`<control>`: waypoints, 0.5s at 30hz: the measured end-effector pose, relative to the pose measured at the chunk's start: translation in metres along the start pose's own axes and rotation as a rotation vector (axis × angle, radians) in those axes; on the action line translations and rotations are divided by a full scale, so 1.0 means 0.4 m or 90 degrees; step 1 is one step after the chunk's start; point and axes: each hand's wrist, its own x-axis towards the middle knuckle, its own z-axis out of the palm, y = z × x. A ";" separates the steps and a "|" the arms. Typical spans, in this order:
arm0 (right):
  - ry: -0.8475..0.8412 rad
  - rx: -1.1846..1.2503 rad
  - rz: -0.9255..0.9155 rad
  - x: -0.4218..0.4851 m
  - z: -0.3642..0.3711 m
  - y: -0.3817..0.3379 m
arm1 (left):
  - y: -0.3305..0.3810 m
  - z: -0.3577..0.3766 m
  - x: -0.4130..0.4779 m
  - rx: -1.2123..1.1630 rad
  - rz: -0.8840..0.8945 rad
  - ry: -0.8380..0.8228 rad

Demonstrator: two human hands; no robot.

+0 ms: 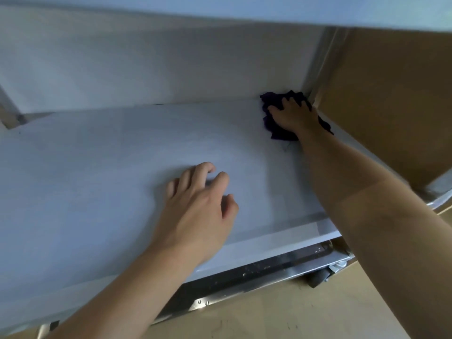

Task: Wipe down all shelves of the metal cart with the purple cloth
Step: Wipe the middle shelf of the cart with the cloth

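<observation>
1. Purple cloth (274,128) lies bunched in the far right corner of the middle shelf (102,152), close against the cart's rear upright post (318,67).
2. The right hand (292,115) presses flat on the cloth, fingers spread across it rather than curled around it, pinning it to the metal.
3. The left hand (195,204) rests on the bare shelf near its front edge, fingers loosely bent and holding nothing; it looks like a brace.
4. To do this stroke well, I judge the palm should keep even pressure and draw the cloth out of the corner in long overlapping passes toward the front lip.
5. The corner seam likely needs a fingertip push.
6. A lower shelf (256,271) below shows specks and appears not yet wiped.
</observation>
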 end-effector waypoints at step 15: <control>-0.075 -0.054 -0.155 -0.287 -0.003 0.013 | 0.005 -0.009 0.001 0.008 0.001 -0.028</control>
